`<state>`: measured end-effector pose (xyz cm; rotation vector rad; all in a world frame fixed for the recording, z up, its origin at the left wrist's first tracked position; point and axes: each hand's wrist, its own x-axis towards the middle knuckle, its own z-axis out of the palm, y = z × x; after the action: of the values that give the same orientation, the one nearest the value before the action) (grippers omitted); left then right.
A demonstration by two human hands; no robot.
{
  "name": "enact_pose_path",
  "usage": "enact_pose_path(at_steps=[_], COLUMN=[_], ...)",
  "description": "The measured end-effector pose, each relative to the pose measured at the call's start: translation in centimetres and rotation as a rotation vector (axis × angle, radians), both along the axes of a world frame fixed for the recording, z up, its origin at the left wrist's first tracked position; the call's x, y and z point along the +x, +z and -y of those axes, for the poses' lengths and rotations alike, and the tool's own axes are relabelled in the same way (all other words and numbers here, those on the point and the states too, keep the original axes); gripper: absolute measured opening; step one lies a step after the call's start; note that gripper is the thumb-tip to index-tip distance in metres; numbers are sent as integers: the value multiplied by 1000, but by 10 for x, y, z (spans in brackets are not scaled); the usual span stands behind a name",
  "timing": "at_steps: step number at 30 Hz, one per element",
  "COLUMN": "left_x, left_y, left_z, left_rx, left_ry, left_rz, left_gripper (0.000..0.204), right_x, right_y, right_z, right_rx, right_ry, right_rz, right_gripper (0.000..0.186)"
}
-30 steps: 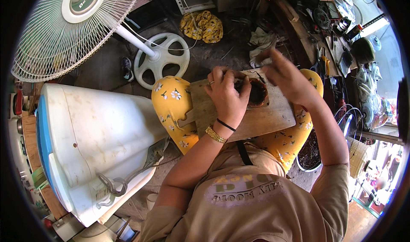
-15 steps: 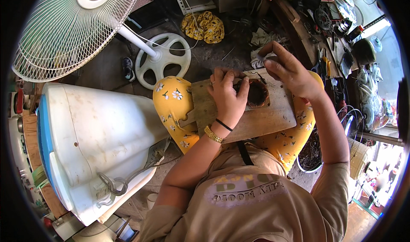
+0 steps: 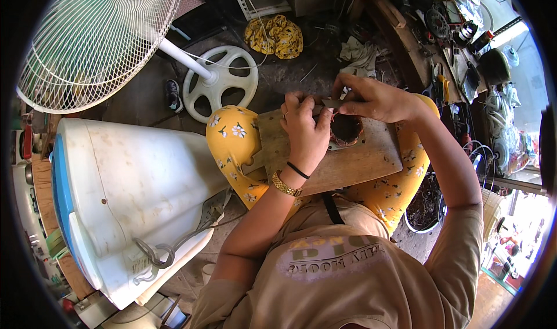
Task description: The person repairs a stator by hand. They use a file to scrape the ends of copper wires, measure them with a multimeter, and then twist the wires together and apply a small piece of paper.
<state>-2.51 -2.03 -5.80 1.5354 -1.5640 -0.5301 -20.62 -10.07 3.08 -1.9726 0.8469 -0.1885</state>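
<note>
A worn wooden board [image 3: 342, 171] lies across my lap, bearing a round dark component with reddish windings [image 3: 346, 143] that looks like a motor coil. My left hand [image 3: 304, 132] has its fingers curled at the component's upper left, closed on a small flat grey-brown piece [image 3: 329, 104]. My right hand [image 3: 380, 100] is beside it, just above the component, with thumb and fingers closed on the same small piece. What that piece is I cannot make out; my fingers partly hide it.
A white pedestal fan [image 3: 98, 39] stands at upper left, above a large white plastic appliance [image 3: 133, 184]. Yellow floral fabric [image 3: 272, 38] lies on the floor beyond me. A cluttered wooden bench [image 3: 406, 42] with tools [image 3: 441, 82] runs along the right, above a bucket [image 3: 422, 224].
My right hand has come down and leftward from beside the board's upper right to meet my left hand, and now pinches the small piece. My left hand has shifted slightly.
</note>
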Motion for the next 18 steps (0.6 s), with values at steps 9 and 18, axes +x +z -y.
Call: enact_pose_path(at_steps=[9, 18], left_x=[-1, 0], left_y=[7, 0], left_z=[0, 2], left_rx=[12, -5], left_ry=[-2, 7], left_rz=[25, -61], left_gripper=[24, 14], right_x=[-1, 3], right_y=[-1, 30], right_z=[2, -9], right_rx=[92, 200], right_ry=[-54, -386], right_rz=[136, 190], right_gripper=[31, 29])
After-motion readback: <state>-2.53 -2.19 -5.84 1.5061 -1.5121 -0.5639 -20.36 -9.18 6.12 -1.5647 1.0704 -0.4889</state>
